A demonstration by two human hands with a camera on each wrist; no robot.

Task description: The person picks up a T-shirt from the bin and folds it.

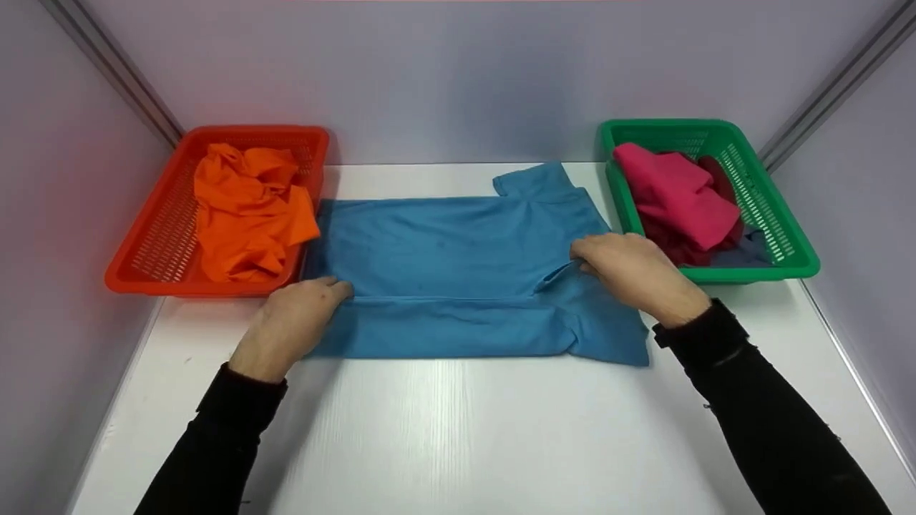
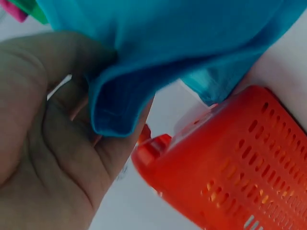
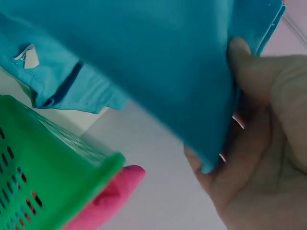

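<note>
A blue T-shirt lies on its side across the white table, its collar end to the right and one sleeve pointing to the back. Its near side is folded over in a long strip. At the hem end, my left hand pinches the fabric along the fold's edge. My right hand grips the cloth near the shoulder, where it bunches up. In the left wrist view, thumb and fingers of the left hand hold a hem edge. The right wrist view has the right hand pinching a drooping flap of shirt.
An orange-red basket with a crumpled orange garment stands at the left, close to the left hand. At the right, a green basket holds pink cloth and darker cloths. Walls border the table at the back and sides.
</note>
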